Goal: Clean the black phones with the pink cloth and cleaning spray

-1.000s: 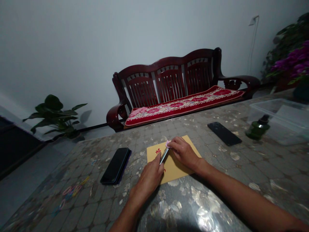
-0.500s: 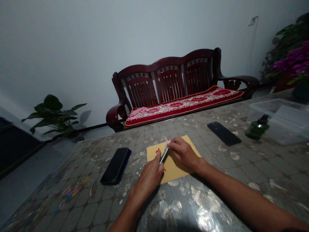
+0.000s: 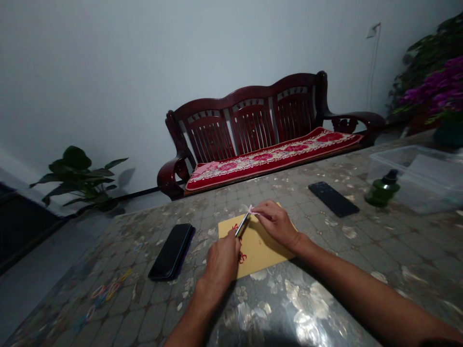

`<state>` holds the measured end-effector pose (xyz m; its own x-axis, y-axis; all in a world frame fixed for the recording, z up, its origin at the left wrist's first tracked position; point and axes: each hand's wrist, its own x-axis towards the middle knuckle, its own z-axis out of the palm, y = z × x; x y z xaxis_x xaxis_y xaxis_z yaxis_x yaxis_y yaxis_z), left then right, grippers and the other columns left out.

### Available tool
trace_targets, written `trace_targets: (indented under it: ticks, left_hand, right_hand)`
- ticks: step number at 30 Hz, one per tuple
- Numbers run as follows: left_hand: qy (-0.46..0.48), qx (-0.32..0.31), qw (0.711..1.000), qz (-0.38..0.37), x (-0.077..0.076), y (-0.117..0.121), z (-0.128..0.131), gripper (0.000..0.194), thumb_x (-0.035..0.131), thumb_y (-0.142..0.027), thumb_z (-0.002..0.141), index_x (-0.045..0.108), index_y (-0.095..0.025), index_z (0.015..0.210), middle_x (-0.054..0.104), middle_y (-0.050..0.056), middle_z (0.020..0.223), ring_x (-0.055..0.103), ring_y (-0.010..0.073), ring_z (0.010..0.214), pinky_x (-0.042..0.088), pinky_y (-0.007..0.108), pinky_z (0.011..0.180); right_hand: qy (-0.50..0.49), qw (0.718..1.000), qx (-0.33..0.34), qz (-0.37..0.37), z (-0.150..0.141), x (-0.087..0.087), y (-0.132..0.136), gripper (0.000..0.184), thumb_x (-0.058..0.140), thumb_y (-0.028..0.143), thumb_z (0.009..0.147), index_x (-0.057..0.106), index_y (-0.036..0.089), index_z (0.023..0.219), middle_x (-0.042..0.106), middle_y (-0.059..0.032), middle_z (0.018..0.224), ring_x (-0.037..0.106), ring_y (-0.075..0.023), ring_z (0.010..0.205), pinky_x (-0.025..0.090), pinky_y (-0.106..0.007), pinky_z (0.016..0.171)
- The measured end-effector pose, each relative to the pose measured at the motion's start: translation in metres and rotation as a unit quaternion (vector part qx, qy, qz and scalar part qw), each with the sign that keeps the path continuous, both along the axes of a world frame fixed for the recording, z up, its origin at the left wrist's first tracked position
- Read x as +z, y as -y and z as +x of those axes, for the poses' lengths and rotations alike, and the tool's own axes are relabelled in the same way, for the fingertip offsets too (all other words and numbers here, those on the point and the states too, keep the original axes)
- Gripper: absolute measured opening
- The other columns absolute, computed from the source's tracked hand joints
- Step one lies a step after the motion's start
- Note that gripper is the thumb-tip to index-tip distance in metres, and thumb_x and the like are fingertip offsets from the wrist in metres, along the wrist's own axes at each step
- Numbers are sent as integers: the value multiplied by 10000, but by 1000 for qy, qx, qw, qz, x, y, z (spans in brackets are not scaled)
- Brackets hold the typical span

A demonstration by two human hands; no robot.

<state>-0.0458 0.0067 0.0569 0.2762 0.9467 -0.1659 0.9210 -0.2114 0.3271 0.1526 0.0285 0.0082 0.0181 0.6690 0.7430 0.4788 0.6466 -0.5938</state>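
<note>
My left hand (image 3: 222, 258) is closed around a slim silver tool (image 3: 242, 226), too small to tell whether pen or tweezers. Its far tip points up and away, touching or very near a small pink band (image 3: 252, 210). The fingertips of my right hand (image 3: 277, 221) pinch that pink band. Both hands are over a yellow paper sheet (image 3: 265, 253) with red handwritten characters, partly covered by my left hand.
A dark phone (image 3: 171, 251) lies left of the sheet, and another black phone (image 3: 333, 199) lies to the right. Beyond are a green bottle (image 3: 382, 190) and a clear plastic box (image 3: 423, 193). Several coloured rings (image 3: 108, 289) lie at the left. A wooden bench (image 3: 253, 130) stands behind the table.
My left hand has shifted slightly left and down, showing more red writing. The pink band now stretches between the tool's tip and my right fingers, which moved slightly up.
</note>
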Motion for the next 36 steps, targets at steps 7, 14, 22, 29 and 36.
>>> trace_targets:
  ticks: [7,14,22,29,36]
  left_hand:
    - [398,57,905,-141,-25,-17,-14,274,512,-331,897,698,-129,883,734,70,800,682,221,749,499,275,651]
    - [601,198,719,-289,-52,-7,2,283,739,-289,788,714,-84,981,773,129,871,744,261,812,597,339,705]
    - [621,210,686,-316,-48,-1,10,373,741,-177,766,691,-94,1125,782,130,956,755,263,899,615,359,815]
    - [583,139,729,-330,-31,8,7,547,804,-276,675,676,-119,1183,745,153,1144,699,300,1092,577,364,870]
    - [563,109,766,-292,-33,14,1,718,782,-333,722,573,-183,1392,636,145,1374,612,302,1252,496,372,1011]
  right_hand:
    - [-136,980,-65,-133,22,-8,-20,192,623,271,851,801,220,901,747,-58,885,675,-208,851,519,-327,789]
    - [-249,938,-77,-228,27,-20,-26,291,686,423,741,800,178,849,758,-91,893,675,-240,838,516,-351,786]
    - [-215,948,-58,-228,19,-30,-26,270,668,423,787,799,195,851,760,-78,898,677,-241,877,500,-355,821]
    - [-137,963,-55,-224,14,-33,-19,231,628,365,796,798,208,801,743,-61,827,666,-227,822,502,-337,764]
    - [-123,966,-54,-220,15,-35,-18,219,637,348,797,806,212,828,749,-66,842,674,-231,829,511,-344,773]
